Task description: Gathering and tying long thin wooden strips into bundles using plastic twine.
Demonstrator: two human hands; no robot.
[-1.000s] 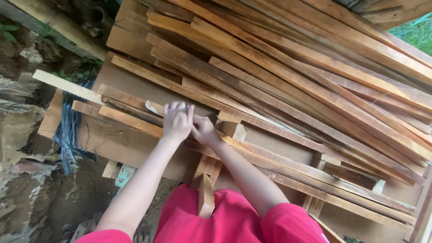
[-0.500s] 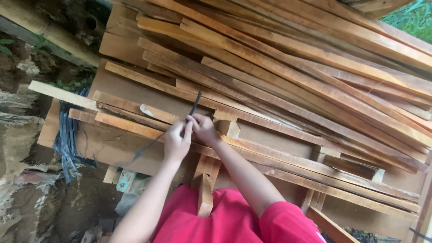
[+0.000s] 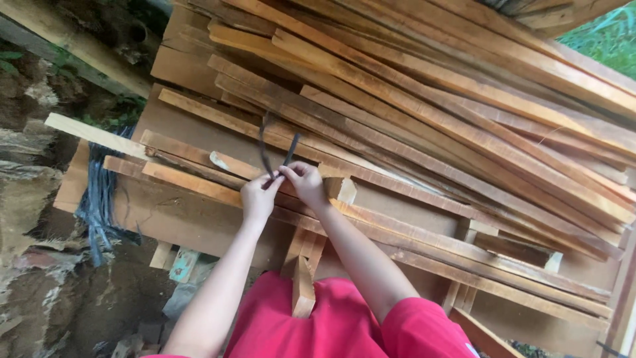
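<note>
— Two hands at one dark strap, is that right? Start from the left and tell me what lies there.

— Far left there is a bundle of dark strapping [image 3: 99, 192] hanging down beside the stack, over rough ground. A pale wooden slat [image 3: 93, 134] sticks out above it, past the end of the other boards.

— And your left hand?

— My left hand [image 3: 257, 197] sits over the near edge of a long orange-brown board [image 3: 192, 182]. The grip is closed: fingertips pinch the dark strap [image 3: 264, 149] right where its two ends come together. One end rises from my fingers and curls up and to the left over the boards.

— The right one?

— My right hand [image 3: 306, 184] is touching the left, knuckle to knuckle. That grip is closed too, pinching the same strap; the shorter end stands up from it at a slant. So the strap is held between both hands, just above the board, its loose ends in the air over the stack.

— What is beside you on the right?

— A short pale block [image 3: 343, 189] lies just beside my right hand. Past it, the pile of long wooden slats [image 3: 464, 119] runs slantwise to the far right, resting on a flat brown panel [image 3: 411, 212]. In the upper right corner a bit of green grass [image 3: 606, 40] shows.

— And near you?

— My red shirt [image 3: 318, 318], with an upright wooden piece [image 3: 303, 285] just in front of it.
</note>
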